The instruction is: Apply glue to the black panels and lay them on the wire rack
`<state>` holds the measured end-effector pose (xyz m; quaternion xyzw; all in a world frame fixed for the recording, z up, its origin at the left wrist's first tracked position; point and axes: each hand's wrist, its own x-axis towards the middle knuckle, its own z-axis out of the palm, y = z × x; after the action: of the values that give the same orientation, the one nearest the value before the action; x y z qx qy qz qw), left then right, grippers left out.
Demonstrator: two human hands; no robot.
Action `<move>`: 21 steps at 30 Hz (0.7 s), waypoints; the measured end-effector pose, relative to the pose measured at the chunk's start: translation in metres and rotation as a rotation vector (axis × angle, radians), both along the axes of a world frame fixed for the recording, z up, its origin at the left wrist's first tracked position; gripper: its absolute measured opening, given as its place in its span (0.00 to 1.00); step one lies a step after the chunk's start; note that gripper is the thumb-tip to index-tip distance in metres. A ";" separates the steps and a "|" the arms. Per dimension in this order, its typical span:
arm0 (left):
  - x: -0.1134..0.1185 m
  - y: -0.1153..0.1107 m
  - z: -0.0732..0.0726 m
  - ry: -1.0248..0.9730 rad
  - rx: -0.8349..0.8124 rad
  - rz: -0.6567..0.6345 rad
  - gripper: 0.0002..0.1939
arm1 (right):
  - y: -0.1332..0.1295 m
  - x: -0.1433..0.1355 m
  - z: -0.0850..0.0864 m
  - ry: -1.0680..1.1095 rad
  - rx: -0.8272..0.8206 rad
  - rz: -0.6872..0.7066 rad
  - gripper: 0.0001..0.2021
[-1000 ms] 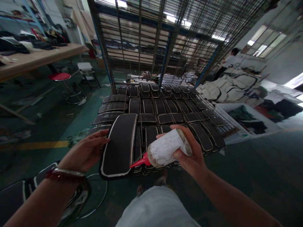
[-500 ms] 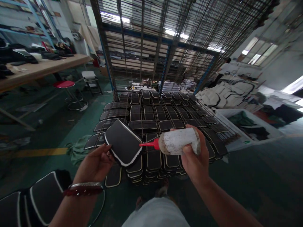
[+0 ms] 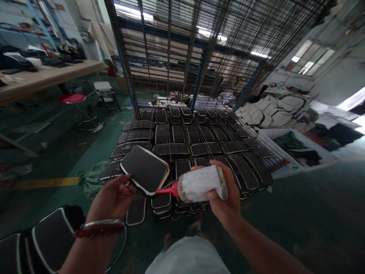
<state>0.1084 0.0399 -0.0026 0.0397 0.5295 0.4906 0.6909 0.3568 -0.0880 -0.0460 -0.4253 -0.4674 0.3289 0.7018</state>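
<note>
My left hand (image 3: 118,192) pinches the left edge of a black panel (image 3: 144,167) with rounded corners and a white border, tilted in the air. In my right hand (image 3: 225,194) is a squeeze bottle (image 3: 201,183) with a stained white body, lying sideways. Its red nozzle (image 3: 167,189) points left, and the tip meets the white border at the panel's lower corner. Below and beyond, several rows of similar black panels (image 3: 179,135) lie in stacks. A single dark panel (image 3: 136,210) rests low beneath my left hand.
A tall wire rack (image 3: 202,72) leans over the stacks. More panels (image 3: 54,236) stand at lower left. Green cloth (image 3: 92,179) lies on the floor. A red stool (image 3: 72,99) and a long table (image 3: 57,78) are at left; a white bin (image 3: 302,167) sits at right.
The bottle in my right hand has moved left and down, its tip passing along the border from the right corner to the lower corner. The panel has shifted slightly left.
</note>
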 end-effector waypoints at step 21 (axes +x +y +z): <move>0.000 -0.002 -0.003 -0.013 -0.012 -0.004 0.20 | 0.016 0.034 0.023 -0.084 0.056 -0.072 0.34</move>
<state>0.1087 0.0381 -0.0059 0.0333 0.5282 0.4863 0.6953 0.3903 -0.0715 -0.0227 -0.4353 -0.4899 0.2721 0.7046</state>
